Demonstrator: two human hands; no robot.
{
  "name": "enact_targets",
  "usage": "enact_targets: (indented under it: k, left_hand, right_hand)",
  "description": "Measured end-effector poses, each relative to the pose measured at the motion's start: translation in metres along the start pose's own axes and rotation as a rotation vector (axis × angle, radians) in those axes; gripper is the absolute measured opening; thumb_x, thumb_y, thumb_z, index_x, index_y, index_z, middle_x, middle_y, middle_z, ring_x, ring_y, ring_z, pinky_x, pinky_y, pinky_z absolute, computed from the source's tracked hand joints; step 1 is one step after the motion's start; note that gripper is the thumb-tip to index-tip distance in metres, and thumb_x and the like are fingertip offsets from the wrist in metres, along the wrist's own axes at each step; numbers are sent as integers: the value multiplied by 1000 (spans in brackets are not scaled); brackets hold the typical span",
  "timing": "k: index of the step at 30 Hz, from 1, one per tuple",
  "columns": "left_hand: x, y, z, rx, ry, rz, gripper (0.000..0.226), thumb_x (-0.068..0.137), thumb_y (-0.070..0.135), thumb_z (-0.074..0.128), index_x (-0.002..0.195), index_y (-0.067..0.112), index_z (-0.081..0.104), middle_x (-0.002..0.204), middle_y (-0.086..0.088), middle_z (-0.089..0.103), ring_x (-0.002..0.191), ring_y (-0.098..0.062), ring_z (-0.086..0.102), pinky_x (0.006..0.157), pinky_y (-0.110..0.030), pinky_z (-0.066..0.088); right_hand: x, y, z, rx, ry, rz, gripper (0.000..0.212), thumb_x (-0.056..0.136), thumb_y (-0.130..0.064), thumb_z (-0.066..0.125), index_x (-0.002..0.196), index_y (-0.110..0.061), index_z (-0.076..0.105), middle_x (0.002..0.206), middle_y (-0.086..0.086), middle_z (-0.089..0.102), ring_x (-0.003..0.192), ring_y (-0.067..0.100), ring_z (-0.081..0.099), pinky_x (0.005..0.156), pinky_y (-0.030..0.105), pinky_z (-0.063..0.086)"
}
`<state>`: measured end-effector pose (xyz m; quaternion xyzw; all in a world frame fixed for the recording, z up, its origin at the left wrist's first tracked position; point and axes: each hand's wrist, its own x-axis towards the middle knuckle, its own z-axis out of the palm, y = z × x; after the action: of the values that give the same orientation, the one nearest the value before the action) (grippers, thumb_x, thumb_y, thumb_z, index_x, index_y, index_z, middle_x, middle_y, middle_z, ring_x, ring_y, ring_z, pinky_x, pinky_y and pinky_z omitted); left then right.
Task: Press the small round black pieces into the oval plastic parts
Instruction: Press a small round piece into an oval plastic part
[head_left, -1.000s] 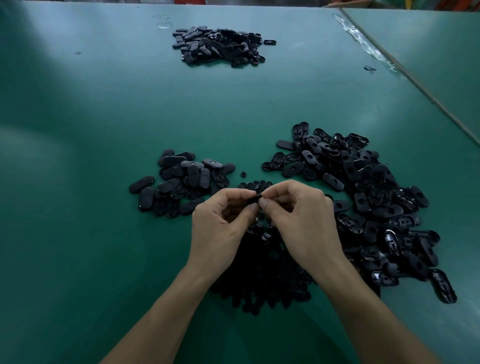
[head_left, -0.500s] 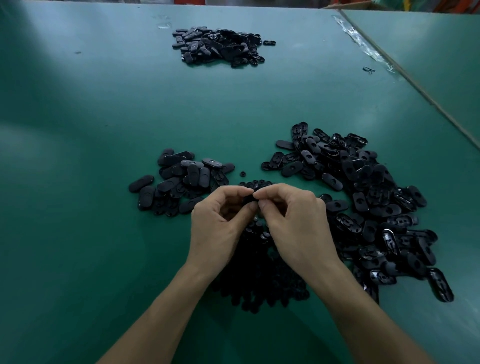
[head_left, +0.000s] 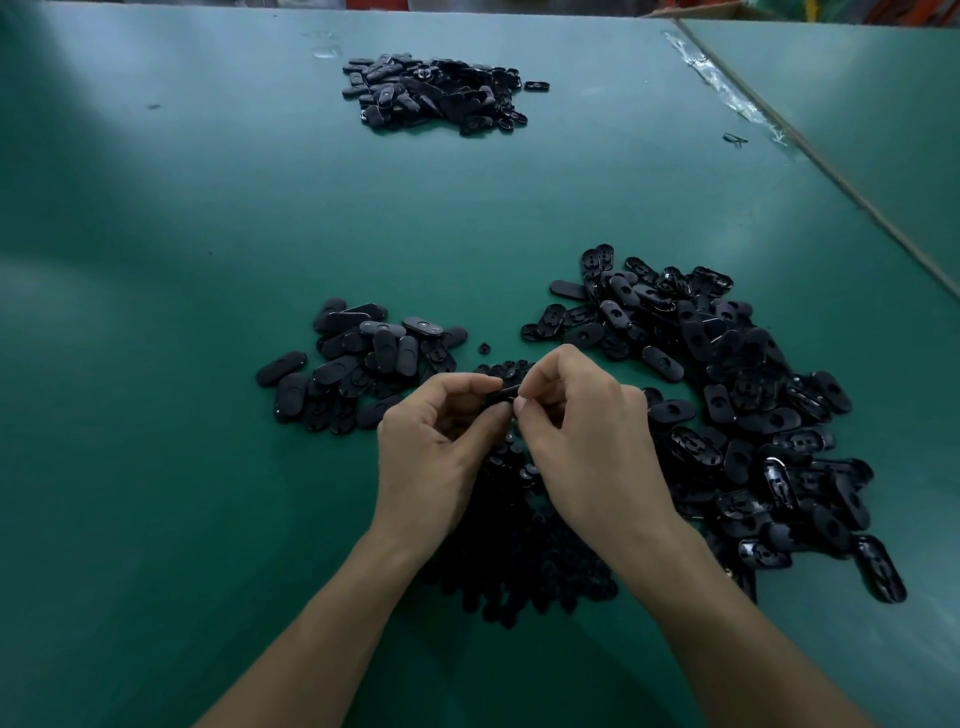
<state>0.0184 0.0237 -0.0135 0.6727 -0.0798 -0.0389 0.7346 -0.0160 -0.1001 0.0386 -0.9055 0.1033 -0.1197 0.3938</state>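
- Black plastic oval part (head_left: 503, 396) sits pinched between the two hands, just above the heap of small round pieces (head_left: 514, 545) that lies under the wrists.
- Left hand (head_left: 436, 457): thumb and forefinger closed on the left end of the oval part, remaining fingers curled.
- Right hand (head_left: 587, 447): thumb and forefinger tips pressed together at the right end of the same part. Whether a round piece lies under those fingertips cannot be told; they cover the spot.
- Judged step: seating one round piece in the part's hole.
- Recommended technique: support the back of the oval part with the left forefinger, centre the piece over the hole, then press squarely with the thumb. A tilted push is likely to jam one edge or flick the piece out.
- Check that the piece lies flush before letting go.
- Left pile of oval parts (head_left: 358, 364) lies just beside the left hand, mostly smooth side up; these appear to be finished units.
- Right pile of oval parts (head_left: 727, 405) is larger, with open holes showing; it looks like the supply.
- One stray round piece (head_left: 484, 348) rests on the green table (head_left: 156, 467) between the piles.
- Far pile (head_left: 436, 93) lies well apart, near the table's far edge.
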Motion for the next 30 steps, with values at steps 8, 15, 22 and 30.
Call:
enact_targets:
  k: [8, 15, 22, 30]
  left_hand:
    - [1, -1, 0, 69, -19, 21, 24, 85, 0, 77, 97, 21, 75, 92, 1, 78, 87, -18, 75, 82, -35, 61]
    - [2, 1, 1, 90, -30, 49, 29, 85, -2, 76, 98, 24, 74, 94, 5, 77, 88, -12, 74, 80, -21, 57]
    - [2, 1, 2, 52, 0, 30, 25, 85, -3, 75, 98, 19, 75, 90, 3, 78, 85, -12, 75, 76, -18, 56]
    - [1, 3, 2, 79, -2, 48, 24, 87, -2, 74, 98, 19, 74, 92, 4, 77, 86, -13, 74, 78, -20, 57]
  right_hand:
    - [3, 3, -5, 71, -52, 25, 19, 91, -8, 69, 82, -23, 62, 74, -10, 65, 77, -3, 62, 61, 7, 47]
    - [4, 12, -1, 170, -34, 72, 24, 91, -11, 69, 79, -29, 59, 76, -8, 68, 74, 4, 64, 65, 19, 53]
    - [3, 18, 5, 332, -18, 178, 17, 91, -15, 70, 84, -28, 62, 82, -1, 71, 75, 14, 70, 72, 39, 60]
    - [4, 15, -1, 219, -55, 58, 23, 91, -12, 71, 81, -29, 59, 75, -8, 68, 73, 8, 66, 68, 26, 56]
